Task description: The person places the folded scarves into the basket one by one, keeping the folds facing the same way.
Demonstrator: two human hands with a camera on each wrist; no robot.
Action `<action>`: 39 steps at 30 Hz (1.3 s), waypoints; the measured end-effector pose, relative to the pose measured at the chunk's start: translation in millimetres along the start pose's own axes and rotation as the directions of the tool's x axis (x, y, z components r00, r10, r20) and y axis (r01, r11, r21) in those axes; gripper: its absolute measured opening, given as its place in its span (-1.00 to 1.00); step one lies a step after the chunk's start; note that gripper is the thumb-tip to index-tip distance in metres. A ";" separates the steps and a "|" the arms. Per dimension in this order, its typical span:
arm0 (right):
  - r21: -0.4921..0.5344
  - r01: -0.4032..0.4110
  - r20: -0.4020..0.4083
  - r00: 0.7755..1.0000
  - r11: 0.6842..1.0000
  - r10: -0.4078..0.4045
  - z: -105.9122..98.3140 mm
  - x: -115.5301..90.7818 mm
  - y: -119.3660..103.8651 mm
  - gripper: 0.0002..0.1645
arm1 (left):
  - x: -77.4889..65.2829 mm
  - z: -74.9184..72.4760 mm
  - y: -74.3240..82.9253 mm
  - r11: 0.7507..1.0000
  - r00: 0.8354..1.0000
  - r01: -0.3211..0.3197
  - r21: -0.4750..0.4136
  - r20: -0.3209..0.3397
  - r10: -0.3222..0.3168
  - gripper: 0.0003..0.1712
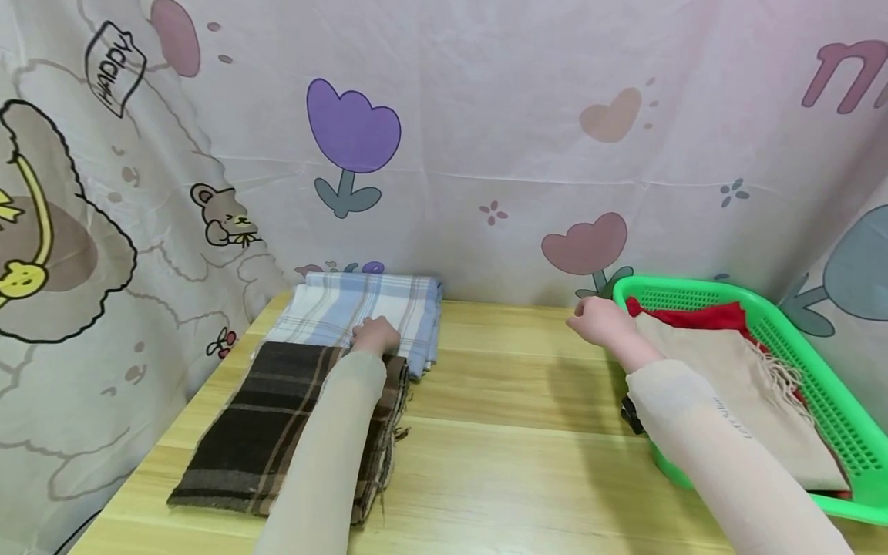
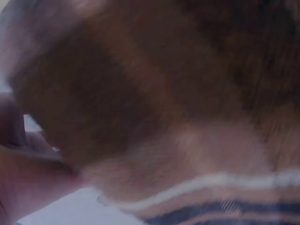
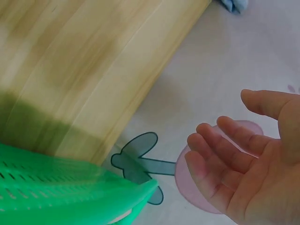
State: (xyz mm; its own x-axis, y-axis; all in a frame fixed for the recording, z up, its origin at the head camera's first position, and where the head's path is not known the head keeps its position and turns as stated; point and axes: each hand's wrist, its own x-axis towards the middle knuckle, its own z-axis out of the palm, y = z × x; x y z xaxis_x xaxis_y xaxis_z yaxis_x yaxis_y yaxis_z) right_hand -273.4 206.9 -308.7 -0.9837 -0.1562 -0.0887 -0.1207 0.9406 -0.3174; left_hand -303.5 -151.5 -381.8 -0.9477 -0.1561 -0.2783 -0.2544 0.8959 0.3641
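In the head view my left hand (image 1: 377, 336) is at the far edge of a folded brown plaid scarf (image 1: 277, 416), where it meets a folded blue-and-white plaid scarf (image 1: 347, 304). Blurred brown cloth (image 2: 140, 93) fills most of the left wrist view, and part of that hand shows beside its edge. Whether the fingers grip the cloth is unclear. My right hand (image 3: 243, 164) is in the air with its fingers loosely bent and nothing in them. It is just left of a green basket (image 1: 832, 370), near the basket's back corner.
Inside the basket lie a beige fringed cloth (image 1: 735, 393) and a red cloth (image 1: 701, 316). A small black object (image 1: 630, 415) shows beside the basket under my right arm. The wooden table (image 1: 486, 432) ends at a printed curtain (image 1: 472, 116) behind.
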 end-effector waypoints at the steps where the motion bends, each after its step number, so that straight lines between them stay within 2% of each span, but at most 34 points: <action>1: -0.004 0.006 0.002 1.000 1.000 -0.006 0.6 0.5 -1.6 -0.75 | -8.6 -3.9 2.6 1.000 0.999 0.005 -0.002 0.044 -0.005 -0.43; 6: -0.017 0.003 0.004 1.000 1.000 -0.003 4.0 2.0 -5.8 -0.60 | -9.2 -0.8 2.0 0.999 0.997 -0.041 0.009 0.065 0.040 -0.41; 12: -0.013 0.011 0.036 0.999 1.000 -0.010 7.2 3.1 -8.7 -0.54 | -7.1 3.6 12.3 0.998 0.996 -0.061 0.032 0.070 0.059 -0.43; 19: 0.013 0.002 0.052 0.999 1.000 -0.002 14.8 7.2 -11.1 -0.53 | -17.4 3.7 34.6 0.990 0.991 -0.115 0.082 0.083 0.108 -0.48; 26: 0.043 0.013 0.067 0.998 0.999 -0.015 32.7 11.3 -11.8 -0.53 | -19.6 21.2 60.5 0.973 0.983 -0.174 0.154 0.077 0.164 -0.54; 30: 0.029 0.025 0.070 0.997 0.999 -0.027 40.7 13.8 -12.0 -0.55 | -22.8 28.4 73.5 0.960 0.976 -0.208 0.189 0.099 0.192 -0.56; 39: 0.035 0.000 0.081 0.997 0.999 -0.003 41.2 13.9 -5.7 -0.63 | -36.3 41.9 105.3 0.930 0.957 -0.283 0.235 0.130 0.259 -0.60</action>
State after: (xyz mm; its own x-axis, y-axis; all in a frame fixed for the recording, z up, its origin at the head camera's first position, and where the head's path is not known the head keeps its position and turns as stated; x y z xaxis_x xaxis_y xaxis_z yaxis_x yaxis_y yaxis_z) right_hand -280.9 187.0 -347.0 -0.9694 -0.1830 -0.1636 -0.1163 0.9293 -0.3505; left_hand -287.8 -34.1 -370.6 -0.9480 0.1365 -0.2877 0.0770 0.9749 0.2089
